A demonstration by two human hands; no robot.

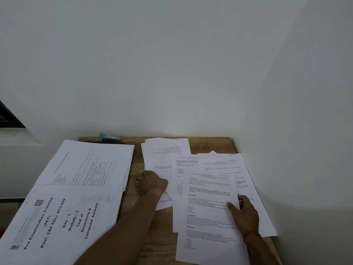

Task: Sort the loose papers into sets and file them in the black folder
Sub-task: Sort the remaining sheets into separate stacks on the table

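Note:
Loose printed papers (166,155) lie fanned over the right half of a small wooden table (210,143). My right hand (245,214) grips the right edge of the top sheet (208,211), headed "Section 6", with the thumb on top. My left hand (150,181) rests with curled fingers at the left edge of the pile; whether it grips a sheet is unclear. A thin dark edge of the black folder (114,142) shows under two stacks on the left: a printed stack (91,165) and a "Pre Examination Training" booklet (63,222).
A stapler (109,137) with a blue end lies at the back of the table, against the white wall. Another wall closes the right side. The left stacks overhang the table's left edge. A strip of bare wood (133,190) runs between the stacks and the loose papers.

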